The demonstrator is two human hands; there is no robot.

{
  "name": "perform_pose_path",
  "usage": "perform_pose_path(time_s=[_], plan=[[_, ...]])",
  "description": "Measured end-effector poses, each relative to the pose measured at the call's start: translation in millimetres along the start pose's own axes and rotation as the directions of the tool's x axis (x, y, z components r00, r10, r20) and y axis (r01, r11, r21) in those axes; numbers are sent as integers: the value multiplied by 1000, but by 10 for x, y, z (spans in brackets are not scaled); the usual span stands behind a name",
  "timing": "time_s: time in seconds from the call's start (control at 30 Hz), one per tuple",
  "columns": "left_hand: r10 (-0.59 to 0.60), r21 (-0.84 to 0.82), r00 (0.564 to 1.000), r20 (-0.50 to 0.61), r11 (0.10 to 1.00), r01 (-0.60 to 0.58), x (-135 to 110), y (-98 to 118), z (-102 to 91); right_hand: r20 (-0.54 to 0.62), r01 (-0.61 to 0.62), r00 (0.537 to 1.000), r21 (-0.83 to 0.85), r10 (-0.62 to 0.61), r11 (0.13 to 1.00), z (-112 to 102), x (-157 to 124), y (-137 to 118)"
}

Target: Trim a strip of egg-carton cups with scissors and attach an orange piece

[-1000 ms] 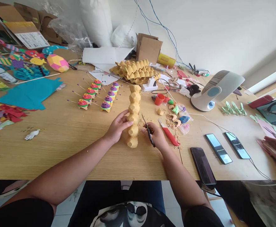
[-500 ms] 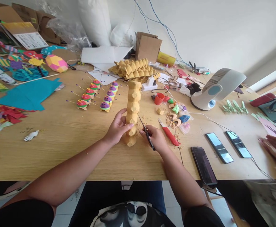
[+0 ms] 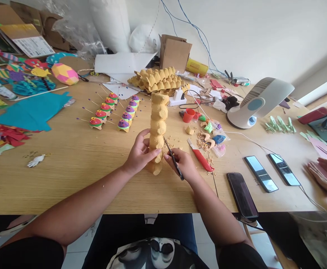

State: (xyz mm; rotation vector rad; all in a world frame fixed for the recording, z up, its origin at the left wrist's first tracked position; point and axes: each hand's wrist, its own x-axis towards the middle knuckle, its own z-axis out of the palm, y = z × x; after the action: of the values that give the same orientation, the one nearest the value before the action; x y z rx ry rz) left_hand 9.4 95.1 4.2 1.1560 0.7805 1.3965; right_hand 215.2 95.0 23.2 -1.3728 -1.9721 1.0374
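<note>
Strip (image 3: pixel 158 116) of egg carton fills the middle of my feed, lengthwise, over the near half of the table (image 3: pixel 76 160). I see the left hand (image 3: pixel 138 153) gripping it toward its near end, thumb on top, probably to steady it while leaving the right edge free. The right hand (image 3: pixel 185 163) is closed around the scissors (image 3: pixel 175 163), their tips at that edge; I can't tell whether the blades are parted. The slant seems to keep both hands from crowding each other. I judge the knife (image 3: pixel 202 160) lies just right of the right hand to be handy yet clear. Beyond the left hand, the red row (image 3: pixel 101 114) and purple row (image 3: pixel 127 116) stand side by side, seemingly spaced so their sticks don't get knocked.
</note>
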Motion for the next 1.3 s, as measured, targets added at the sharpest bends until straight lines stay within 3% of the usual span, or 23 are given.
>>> perform_pose_path(time_s=[0.4, 0.93, 1.13, 1.3], plan=[[-8, 18, 1000, -13, 1000, 8, -14, 6, 23, -6, -29, 1000, -57, 29, 998, -15, -39, -77], [63, -2, 997, -33, 998, -63, 20, -52, 13, -23, -35, 999, -69, 34, 997, 34, 43, 30], [4, -89, 998, -55, 996, -9, 60, -39, -56, -94, -74, 992, 71, 80, 995, -13, 81, 52], [-73, -192, 994, -78, 980, 57, 89, -27, -78, -46, -71, 996, 177, 80, 982, -33, 54, -31]])
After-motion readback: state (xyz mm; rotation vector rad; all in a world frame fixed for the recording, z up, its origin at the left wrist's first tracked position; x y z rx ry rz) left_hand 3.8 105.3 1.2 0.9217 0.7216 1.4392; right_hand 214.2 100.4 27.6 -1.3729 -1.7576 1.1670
